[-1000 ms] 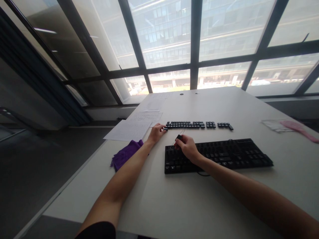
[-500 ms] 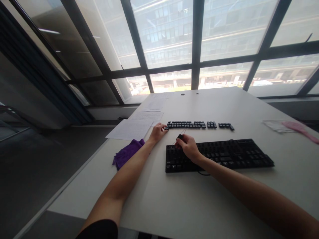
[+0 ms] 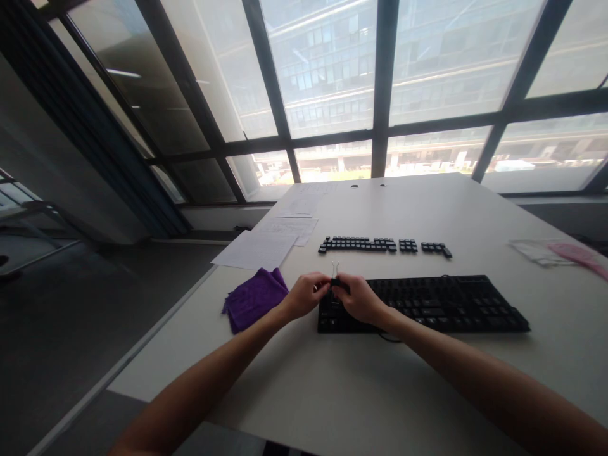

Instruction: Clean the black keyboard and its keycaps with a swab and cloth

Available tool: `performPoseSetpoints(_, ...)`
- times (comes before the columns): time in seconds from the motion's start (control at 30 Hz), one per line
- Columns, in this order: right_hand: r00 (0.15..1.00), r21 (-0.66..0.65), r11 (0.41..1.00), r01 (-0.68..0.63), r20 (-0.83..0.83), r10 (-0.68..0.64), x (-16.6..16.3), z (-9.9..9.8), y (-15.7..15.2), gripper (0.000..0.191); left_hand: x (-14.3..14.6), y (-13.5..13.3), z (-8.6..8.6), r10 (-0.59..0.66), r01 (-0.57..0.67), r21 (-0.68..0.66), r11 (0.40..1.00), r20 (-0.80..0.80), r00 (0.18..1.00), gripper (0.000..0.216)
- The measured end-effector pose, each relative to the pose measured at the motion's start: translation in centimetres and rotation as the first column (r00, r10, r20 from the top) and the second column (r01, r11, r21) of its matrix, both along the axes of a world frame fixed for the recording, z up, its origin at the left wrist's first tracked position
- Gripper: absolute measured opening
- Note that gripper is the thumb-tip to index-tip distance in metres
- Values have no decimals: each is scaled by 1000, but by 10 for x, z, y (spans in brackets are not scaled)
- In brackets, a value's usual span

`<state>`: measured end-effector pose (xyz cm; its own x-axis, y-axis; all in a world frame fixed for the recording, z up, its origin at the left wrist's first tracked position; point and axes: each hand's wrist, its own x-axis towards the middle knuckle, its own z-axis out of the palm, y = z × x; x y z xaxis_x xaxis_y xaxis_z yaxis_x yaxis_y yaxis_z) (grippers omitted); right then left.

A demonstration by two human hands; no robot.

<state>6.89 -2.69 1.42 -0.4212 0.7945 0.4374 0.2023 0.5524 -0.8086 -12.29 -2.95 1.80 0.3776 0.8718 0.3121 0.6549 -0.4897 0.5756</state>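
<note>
A black keyboard [image 3: 441, 305] lies on the white table [image 3: 408, 209]. Behind it a row of loose black keycaps [image 3: 380, 245] is laid out in a line. Over the keyboard's left end, my right hand [image 3: 360, 299] pinches a small black binder clip [image 3: 335, 279] whose wire handles stick up. My left hand [image 3: 305, 295] has its fingers closed against the same clip from the left side. Both hands meet above the keyboard's top left corner.
A purple cloth [image 3: 255, 298] lies left of the keyboard near the table's left edge. Several sheets of paper [image 3: 268, 244] lie behind it. A clear bag and a pink object [image 3: 577, 253] sit at the far right. Large windows stand beyond the table.
My left hand left the keycap row and came back to the clip at the keyboard's left end. My right hand stayed there with the clip. The camera tilted a little.
</note>
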Motion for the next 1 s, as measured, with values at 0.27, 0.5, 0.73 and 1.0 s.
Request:
performPoseSetpoints(0.27,999,5,999,40,34,-40,7,-4,-4,16,-3,-36,-9,-16,22,-54,998,112,994,16)
performPoseSetpoints(0.5,998,-85,995,47,40,-44,6,-10,-1,14,0,-33,-11,-12,14,-21,1000,122,992,17)
performPoseSetpoints(0.73,998,-88,996,-23,60,28,8,-10,1,16,-2,-30,-12,-16,20,-42,999,104,994,18)
performPoseSetpoints(1.0,969,226,968,-108,240,52,14,-8,-13,14,-4,-29,-9,-26,28,-33,999,82,996,16)
